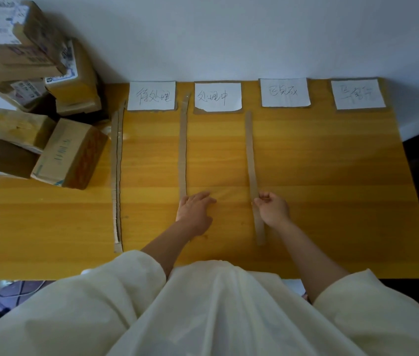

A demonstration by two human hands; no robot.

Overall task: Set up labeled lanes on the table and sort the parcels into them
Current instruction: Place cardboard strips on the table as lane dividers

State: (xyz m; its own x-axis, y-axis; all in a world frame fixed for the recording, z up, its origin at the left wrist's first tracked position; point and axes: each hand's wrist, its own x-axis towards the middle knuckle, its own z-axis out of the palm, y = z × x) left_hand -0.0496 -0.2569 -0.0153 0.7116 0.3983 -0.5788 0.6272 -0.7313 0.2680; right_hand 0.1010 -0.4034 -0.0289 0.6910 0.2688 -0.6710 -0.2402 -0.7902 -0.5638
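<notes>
Both hands work mid-table: the right hand [273, 208] pinches a long brown cardboard strip [251, 160], the left hand [195, 208] lies flat, fingers straight. Taped brown parcels [71, 152] crowd the table's [331, 191] far left corner.

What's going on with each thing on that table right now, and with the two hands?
Four paper labels: flat along the table's far edge.
Left strips: lying flat, untouched.
Middle strip: flat, left hand resting on its near end.
Right strip: pinched by right hand.
Parcels: piled at the left, unsorted.
Table: lanes hold no parcels.
</notes>
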